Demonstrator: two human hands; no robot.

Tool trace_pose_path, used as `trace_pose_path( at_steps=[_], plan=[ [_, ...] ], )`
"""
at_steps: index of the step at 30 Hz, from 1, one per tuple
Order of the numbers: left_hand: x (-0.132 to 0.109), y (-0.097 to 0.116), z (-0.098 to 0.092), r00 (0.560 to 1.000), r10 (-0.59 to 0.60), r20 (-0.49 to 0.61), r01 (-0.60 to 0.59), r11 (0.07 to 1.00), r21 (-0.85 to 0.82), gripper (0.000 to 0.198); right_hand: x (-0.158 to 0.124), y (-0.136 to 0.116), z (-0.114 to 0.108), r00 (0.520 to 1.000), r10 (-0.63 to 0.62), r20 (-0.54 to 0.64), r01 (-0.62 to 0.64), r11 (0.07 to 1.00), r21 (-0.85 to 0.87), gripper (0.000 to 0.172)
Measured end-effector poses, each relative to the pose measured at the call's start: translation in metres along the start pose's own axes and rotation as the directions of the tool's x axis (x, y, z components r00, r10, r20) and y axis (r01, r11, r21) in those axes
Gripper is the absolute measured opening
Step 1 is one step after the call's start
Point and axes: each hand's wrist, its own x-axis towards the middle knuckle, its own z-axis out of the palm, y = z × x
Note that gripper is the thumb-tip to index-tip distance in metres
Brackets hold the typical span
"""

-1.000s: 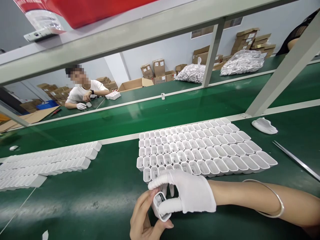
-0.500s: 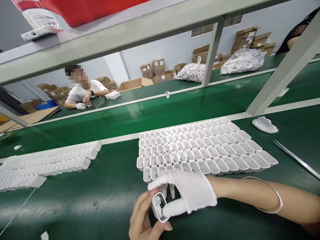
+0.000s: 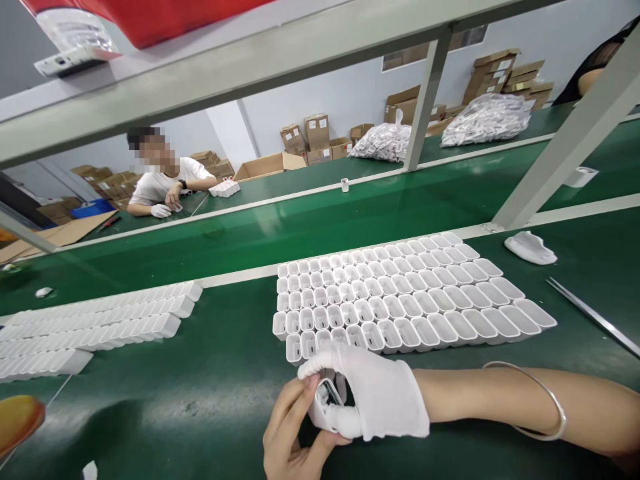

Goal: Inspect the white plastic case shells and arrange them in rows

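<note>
A small white plastic housing (image 3: pixel 320 415) with a dark circuit board (image 3: pixel 331 393) inside its open end is between my two hands. My bare left hand (image 3: pixel 293 427) grips it from the left, fingers above and thumb below. My right hand (image 3: pixel 375 393), in a white glove, bends around the other side, its thumb pressed at the opening and partly covering the inside. Just beyond my hands stand several rows of white open-topped housings (image 3: pixel 425 330); those toward the left show small dark slots inside.
More rows of white housings (image 3: pixel 150 327) lie on the left. Tweezers (image 3: pixel 595 313) and a white cloth-like piece (image 3: pixel 530 247) lie at right. Behind runs a green conveyor belt (image 3: pixel 240 237) under a metal frame (image 3: pixel 425 100). A co-worker (image 3: pixel 170 177) sits across it. An orange-yellow object (image 3: pixel 19 423) is at the left edge.
The housing has tilted in my hands, and my right thumb sits lower at its opening. White pieces on the belt have shifted right. The orange-yellow object has appeared at the lower left.
</note>
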Motion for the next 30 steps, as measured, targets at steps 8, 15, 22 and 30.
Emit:
trace_pose_path(
  at_steps=[8, 15, 22, 30],
  plan=[
    [0.000, 0.003, -0.003, 0.993, -0.119, 0.012, 0.120, 0.986, -0.114, 0.045, 0.001, 0.007, -0.027, 0.979, 0.105, 0.172, -0.100, 0.994, -0.041, 0.055],
    [-0.003, 0.003, -0.004, 0.987, -0.157, 0.023, 0.159, 0.983, -0.097, 0.047, 0.005, 0.008, -0.024, 0.969, 0.228, 0.092, -0.220, 0.972, -0.086, 0.055],
    [-0.003, 0.004, -0.004, 0.990, -0.138, 0.019, 0.139, 0.988, -0.066, 0.045, 0.006, -0.003, -0.024, 0.958, 0.265, 0.106, -0.265, 0.964, -0.019, 0.046],
    [-0.001, 0.001, -0.004, 0.994, -0.109, 0.026, 0.110, 0.993, -0.030, 0.044, 0.006, -0.007, -0.017, 0.971, 0.232, 0.054, -0.224, 0.967, -0.119, 0.040]
  ],
)
